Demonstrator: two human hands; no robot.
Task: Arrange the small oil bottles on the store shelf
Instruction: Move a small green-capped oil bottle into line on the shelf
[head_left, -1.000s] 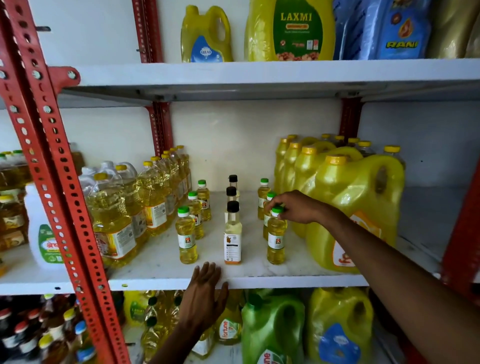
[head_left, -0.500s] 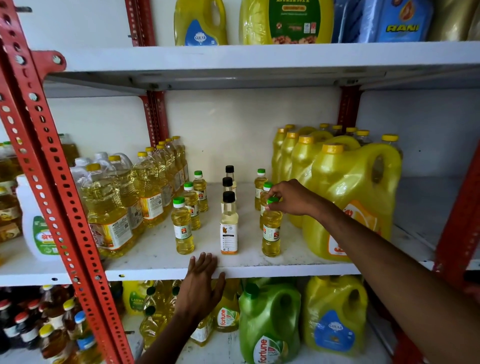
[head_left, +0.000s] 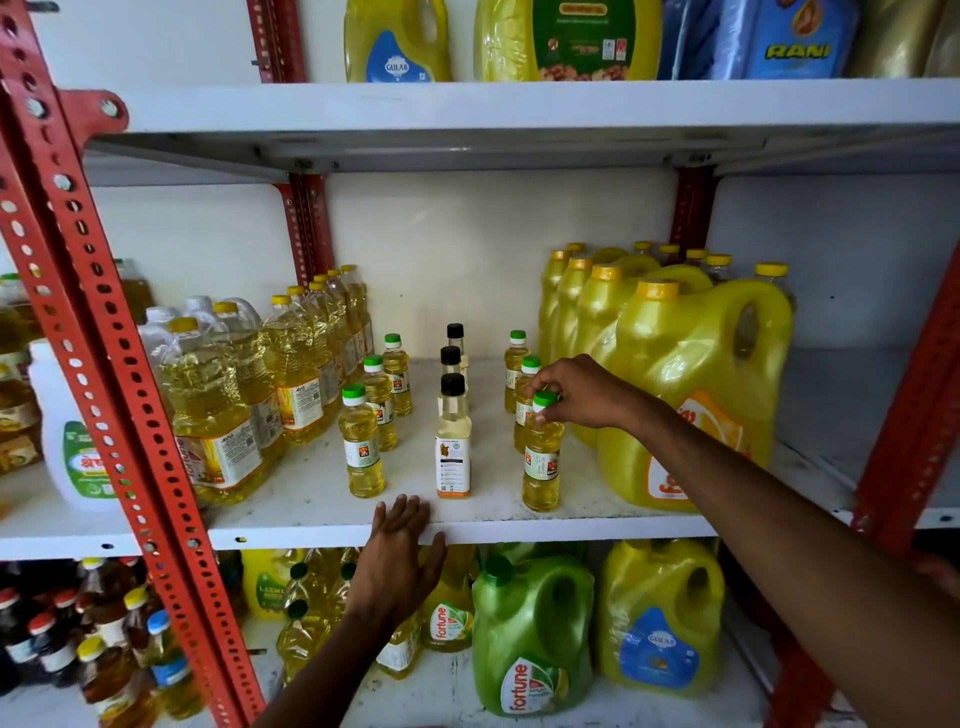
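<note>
Unmoved: right hand (head_left: 582, 395) pinching front bottle (head_left: 541, 457) cap; left hand (head_left: 397, 566) flat on white shelf (head_left: 597, 525) edge.

Store shelving against a plain cream wall (head_left: 467, 249). White shelf boards (head_left: 519, 111) carried on red perforated steel uprights (head_left: 93, 332), bolted at the joints; further red posts (head_left: 306, 228) at the back. Three levels visible. Middle board (head_left: 519, 530) scuffed and slightly dusty. Even, soft light from the front; underside of upper board in shadow.
</note>
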